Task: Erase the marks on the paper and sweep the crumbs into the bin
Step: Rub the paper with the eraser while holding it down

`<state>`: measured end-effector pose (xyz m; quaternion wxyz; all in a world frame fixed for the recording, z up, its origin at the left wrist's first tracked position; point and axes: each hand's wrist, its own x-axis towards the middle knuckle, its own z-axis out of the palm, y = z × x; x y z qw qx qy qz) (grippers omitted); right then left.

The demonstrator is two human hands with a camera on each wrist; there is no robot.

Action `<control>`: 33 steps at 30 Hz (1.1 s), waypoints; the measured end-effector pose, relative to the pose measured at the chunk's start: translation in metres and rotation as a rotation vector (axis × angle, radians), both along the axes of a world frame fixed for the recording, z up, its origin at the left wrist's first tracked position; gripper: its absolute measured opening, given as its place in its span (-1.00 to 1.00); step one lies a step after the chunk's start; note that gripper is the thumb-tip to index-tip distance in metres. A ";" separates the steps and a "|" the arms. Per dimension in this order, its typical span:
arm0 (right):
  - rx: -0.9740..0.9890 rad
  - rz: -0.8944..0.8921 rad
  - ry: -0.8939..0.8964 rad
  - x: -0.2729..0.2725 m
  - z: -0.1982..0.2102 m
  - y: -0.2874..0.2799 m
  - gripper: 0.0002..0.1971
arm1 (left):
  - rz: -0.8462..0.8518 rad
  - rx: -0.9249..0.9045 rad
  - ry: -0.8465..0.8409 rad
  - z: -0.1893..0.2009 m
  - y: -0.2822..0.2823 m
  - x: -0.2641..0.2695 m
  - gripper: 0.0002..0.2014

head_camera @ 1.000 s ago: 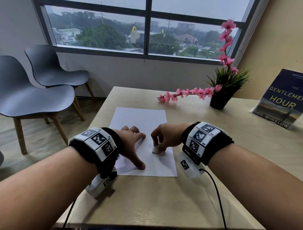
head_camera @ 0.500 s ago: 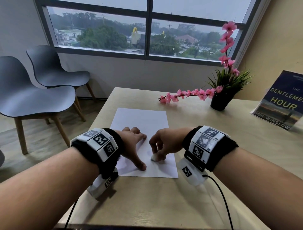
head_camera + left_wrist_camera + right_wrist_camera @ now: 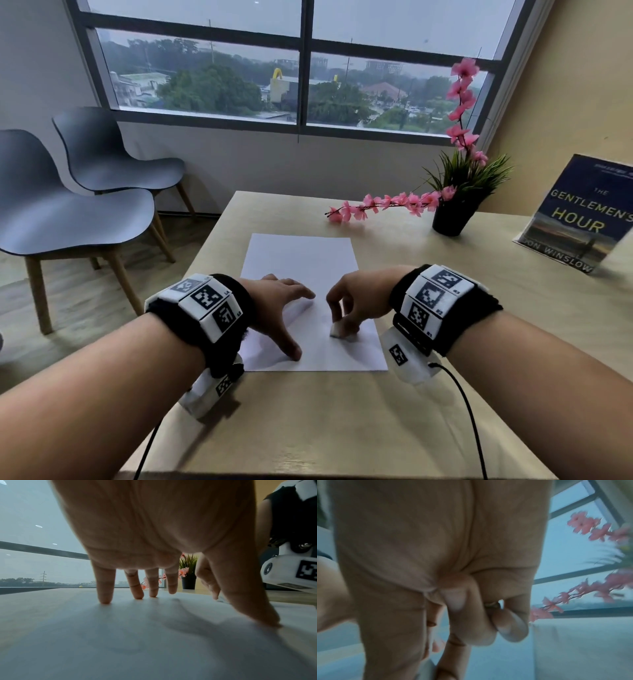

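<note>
Nearest the person, two forearms reach in over the near edge of the pale wooden table (image 3: pixel 308 428), each wrist wrapped in a black band with white marker tiles and a cabled camera below it. The left hand (image 3: pixel 274 308) lies spread on the white sheet of paper (image 3: pixel 301 260), its straight fingers (image 3: pixel 104 592) and thumb pressing down on the lower left part. Just beside it, apart from it, the right hand (image 3: pixel 356 301) curls its fingers and pinches a small white eraser (image 3: pixel 337 330), which touches the paper near its lower right corner. In the right wrist view the picture is blurred; the curled fingers (image 3: pixel 471 622) and a thin ring show, and only a pale sliver of the eraser. No marks or crumbs can be made out on the sheet.

Beyond the paper, a spray of pink blossoms (image 3: pixel 383 204) leans low over the table from a black pot (image 3: pixel 450 219) with green grass-like leaves. Farther right, a book (image 3: pixel 582 219) titled "The Gentlemen's Hour" stands propped. Left of the table, on the floor, stand two grey chairs (image 3: pixel 78 212). Behind all this a wide window (image 3: pixel 301 68) shows trees and buildings.
</note>
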<state>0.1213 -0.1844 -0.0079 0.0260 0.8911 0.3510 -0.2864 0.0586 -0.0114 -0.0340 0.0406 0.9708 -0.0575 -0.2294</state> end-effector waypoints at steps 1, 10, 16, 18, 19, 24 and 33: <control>-0.019 -0.012 -0.004 0.001 0.001 -0.004 -0.79 | 0.009 0.010 0.009 0.000 0.001 0.001 0.05; 0.048 -0.033 -0.066 0.008 -0.003 0.000 -0.83 | 0.078 0.083 0.073 -0.006 0.008 0.006 0.13; 0.007 0.035 0.058 -0.001 0.000 -0.005 -0.72 | 0.079 0.089 0.082 -0.003 0.007 0.004 0.11; 0.055 0.003 0.002 0.002 -0.001 -0.002 -0.72 | 0.081 0.090 0.083 -0.003 0.007 0.005 0.11; 0.077 -0.011 -0.025 0.003 -0.002 -0.001 -0.73 | 0.082 0.090 0.083 -0.003 0.007 0.005 0.11; 0.031 0.023 0.064 -0.004 -0.004 -0.006 -0.74 | 0.083 0.085 0.078 -0.002 0.005 0.003 0.11; 0.021 0.015 0.018 0.000 -0.003 0.005 -0.76 | 0.090 0.104 0.057 0.001 0.003 0.001 0.19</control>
